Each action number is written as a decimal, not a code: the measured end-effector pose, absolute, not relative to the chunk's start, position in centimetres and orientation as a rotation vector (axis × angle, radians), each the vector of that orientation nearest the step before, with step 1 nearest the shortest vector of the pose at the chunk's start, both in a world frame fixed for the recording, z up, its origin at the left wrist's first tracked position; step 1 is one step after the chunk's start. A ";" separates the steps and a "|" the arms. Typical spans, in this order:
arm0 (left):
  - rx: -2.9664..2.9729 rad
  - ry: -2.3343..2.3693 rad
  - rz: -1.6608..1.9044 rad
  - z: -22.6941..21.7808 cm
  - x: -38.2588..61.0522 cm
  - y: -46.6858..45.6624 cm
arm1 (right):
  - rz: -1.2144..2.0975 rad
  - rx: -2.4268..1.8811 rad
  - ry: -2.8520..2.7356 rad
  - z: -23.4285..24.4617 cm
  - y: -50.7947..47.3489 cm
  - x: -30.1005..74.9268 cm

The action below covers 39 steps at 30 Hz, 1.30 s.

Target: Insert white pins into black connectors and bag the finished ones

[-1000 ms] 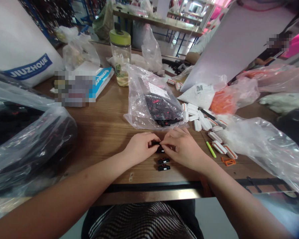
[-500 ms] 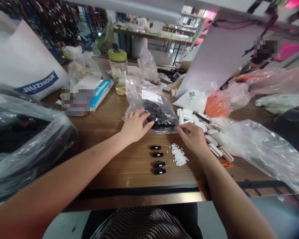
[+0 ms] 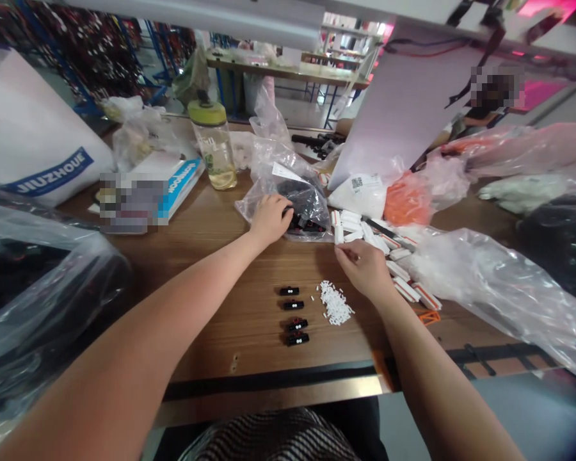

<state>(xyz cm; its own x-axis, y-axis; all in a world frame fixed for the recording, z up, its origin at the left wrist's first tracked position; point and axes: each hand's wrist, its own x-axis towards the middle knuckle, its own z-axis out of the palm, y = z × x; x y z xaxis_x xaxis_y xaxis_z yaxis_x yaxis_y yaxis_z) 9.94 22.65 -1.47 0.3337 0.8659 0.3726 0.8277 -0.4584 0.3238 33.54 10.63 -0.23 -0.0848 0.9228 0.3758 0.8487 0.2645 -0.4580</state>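
Observation:
My left hand (image 3: 270,218) reaches into the mouth of a clear plastic bag (image 3: 295,192) full of small black parts, fingers curled among them. My right hand (image 3: 363,267) hovers just right of the bag with fingers pinched together; what they hold, if anything, is too small to see. On the wooden table (image 3: 211,269) below the hands lies a column of several small black connectors (image 3: 292,315). Beside them sits a little heap of tiny white pieces (image 3: 335,302).
White and orange clips (image 3: 388,246) are scattered right of my right hand, near an orange-filled bag (image 3: 408,202) and a big clear bag (image 3: 499,282). A bottle with a green lid (image 3: 214,144), a blue-and-white box (image 3: 177,182) and a large bag (image 3: 43,282) at left crowd the table.
Both hands left the black connector they worked on near the table edge. The left hand went forward into the bag; the right lifted off, uncovering the white heap and more connectors.

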 end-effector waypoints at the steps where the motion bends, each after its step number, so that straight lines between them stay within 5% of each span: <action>1: 2.530 1.536 0.764 -1.3 10.0 22.4 | 0.163 -1.599 -1.937 -0.2 10.6 33.6; 31: 2.771 1.138 0.527 -0.8 2.3 12.8 | 0.331 -1.634 -1.871 -0.2 10.5 34.0; 39: 2.540 1.194 0.834 1.4 3.7 14.9 | 0.337 -1.622 -1.866 -0.2 10.5 33.9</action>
<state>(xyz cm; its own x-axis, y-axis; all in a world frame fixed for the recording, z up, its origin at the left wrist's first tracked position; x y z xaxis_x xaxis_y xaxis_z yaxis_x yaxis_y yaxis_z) 3.73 14.90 1.35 0.5109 0.7599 0.4020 0.6393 -0.6485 0.4133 33.90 10.49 -0.20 -0.0387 0.9556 0.2923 0.7927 0.2074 -0.5733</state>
